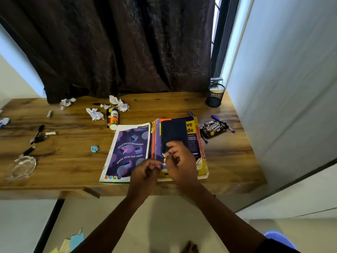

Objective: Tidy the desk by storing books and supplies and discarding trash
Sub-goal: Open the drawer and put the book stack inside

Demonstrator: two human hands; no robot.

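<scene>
Both hands sit over the near end of a stack of books (179, 143) at the front edge of the wooden desk (73, 161). On the right hand (179, 161) the fingers are curled with their tips on the dark cover of the top book; whether they pinch anything is blurred and cannot be told. On the left hand (144, 172) the fingers are loosely curled just beside the stack, over the corner of a purple notebook (127, 152) — no firm hold shows.

That notebook lies flat, touching the stack's left side. A glue bottle (114, 117) lies beyond it, near several crumpled white papers (94, 114). A small blue paper ball (94, 148) rests left of the notebook. Right of the stack lie a dark snack wrapper (214, 128) and blue pens (218, 118). A black mesh pen holder (215, 95) stands in the far right corner. Black pens (37, 134) and a glass ashtray (22, 168) sit well apart on the left.
</scene>
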